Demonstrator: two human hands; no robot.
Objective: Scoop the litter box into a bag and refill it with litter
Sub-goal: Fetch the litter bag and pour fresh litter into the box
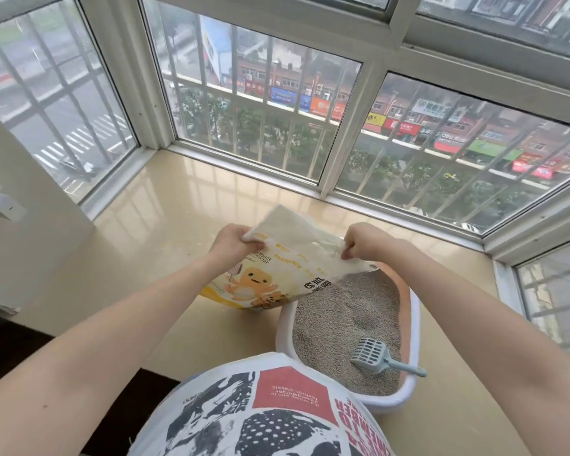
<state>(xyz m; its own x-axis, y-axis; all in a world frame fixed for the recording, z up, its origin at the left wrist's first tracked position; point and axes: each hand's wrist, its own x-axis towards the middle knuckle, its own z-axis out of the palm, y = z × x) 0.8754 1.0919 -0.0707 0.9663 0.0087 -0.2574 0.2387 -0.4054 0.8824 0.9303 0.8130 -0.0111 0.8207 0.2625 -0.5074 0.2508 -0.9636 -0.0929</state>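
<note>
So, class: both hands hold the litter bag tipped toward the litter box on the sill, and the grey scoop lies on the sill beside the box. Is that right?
Not quite. The head view shows the grey scoop lying inside the litter box, its head on the litter and its handle over the rim, not on the sill. The rest stands: the left hand and right hand hold the litter bag tipped toward the box.

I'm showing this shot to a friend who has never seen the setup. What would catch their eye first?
Probably the yellow litter bag at centre, gripped by the left hand and right hand and tipped toward the litter box on the sill. Next, the pale scoop lying in the litter, and the barred windows over a street of shop signs.
</note>
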